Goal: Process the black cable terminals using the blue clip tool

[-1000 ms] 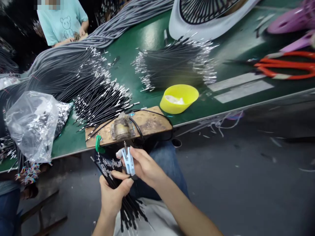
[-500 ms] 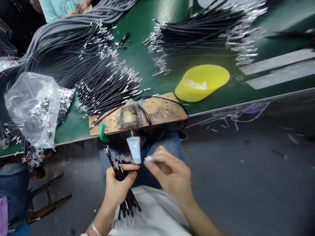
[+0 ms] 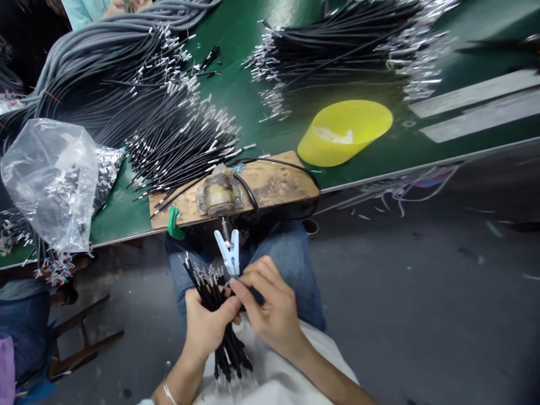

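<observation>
My left hand (image 3: 206,326) is closed around a bundle of short black cables (image 3: 230,351) with bare silvery tips, held above my lap. Beside it, my right hand (image 3: 272,309) pinches with thumb and fingers right at the lower end of a light blue clothespin (image 3: 230,256); what lies in that pinch is too small and covered to make out. The clothespin sits on the shaft of a small round motor (image 3: 220,194), which is fixed to a wooden board (image 3: 282,183) at the table edge. My two hands nearly touch there.
A green clamp (image 3: 174,222) grips the board's left end. Heaps of black cables (image 3: 181,140) lie behind it, with a plastic bag of metal parts (image 3: 54,180) to the left. A yellow bowl (image 3: 367,126) holds white bits. At the upper left a person's sleeve (image 3: 86,14) shows.
My right hand has moved left to the clothespin's end, and the white bit it pinched is no longer visible. The clothespin has turned and now shows its spread legs. The view shifted slightly.
</observation>
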`<act>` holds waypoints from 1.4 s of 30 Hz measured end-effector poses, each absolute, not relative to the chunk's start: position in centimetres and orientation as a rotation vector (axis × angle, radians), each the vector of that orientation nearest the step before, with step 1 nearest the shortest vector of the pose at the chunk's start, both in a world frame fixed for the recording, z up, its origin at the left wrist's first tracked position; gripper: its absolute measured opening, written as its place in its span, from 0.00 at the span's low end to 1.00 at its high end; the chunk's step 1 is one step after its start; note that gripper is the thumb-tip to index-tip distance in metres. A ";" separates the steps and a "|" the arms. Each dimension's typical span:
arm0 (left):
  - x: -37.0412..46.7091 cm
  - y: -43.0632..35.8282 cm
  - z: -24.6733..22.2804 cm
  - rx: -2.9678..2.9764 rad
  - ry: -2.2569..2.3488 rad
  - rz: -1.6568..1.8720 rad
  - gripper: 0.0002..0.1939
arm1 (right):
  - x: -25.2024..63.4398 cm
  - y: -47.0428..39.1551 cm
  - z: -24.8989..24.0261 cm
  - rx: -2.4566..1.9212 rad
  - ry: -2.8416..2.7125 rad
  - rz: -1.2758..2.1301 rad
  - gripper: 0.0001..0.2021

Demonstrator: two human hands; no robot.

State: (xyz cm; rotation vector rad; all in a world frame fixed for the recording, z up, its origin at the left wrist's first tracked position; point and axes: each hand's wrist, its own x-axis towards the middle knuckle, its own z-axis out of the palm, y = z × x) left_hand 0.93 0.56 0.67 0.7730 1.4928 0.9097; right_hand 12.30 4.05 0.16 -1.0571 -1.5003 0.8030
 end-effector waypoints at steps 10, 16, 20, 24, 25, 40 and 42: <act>0.6 0.2 0.2 0.742 1.528 0.974 0.22 | 12.3 4.3 -0.8 -0.976 -1.141 1.296 0.12; 0.8 0.3 0.8 0.764 1.535 0.966 0.20 | 11.9 4.1 -1.4 -0.976 -1.016 1.464 0.12; 0.5 0.4 1.1 0.781 1.489 0.921 0.21 | 12.3 4.2 -2.0 -0.952 -0.904 1.618 0.15; 0.1 0.5 1.0 0.783 1.475 0.909 0.23 | 13.0 4.4 -1.2 -0.927 -1.056 1.558 0.10; 0.1 0.6 1.0 0.786 1.469 0.908 0.23 | 13.1 4.4 -0.9 -0.935 -1.098 1.527 0.09; 0.0 1.2 1.7 0.792 1.510 0.937 0.16 | 12.4 4.6 -0.7 -0.842 -0.953 1.662 0.13; -0.1 1.5 1.9 0.797 1.487 0.960 0.14 | 12.5 5.2 -0.5 -0.683 -0.654 2.064 0.16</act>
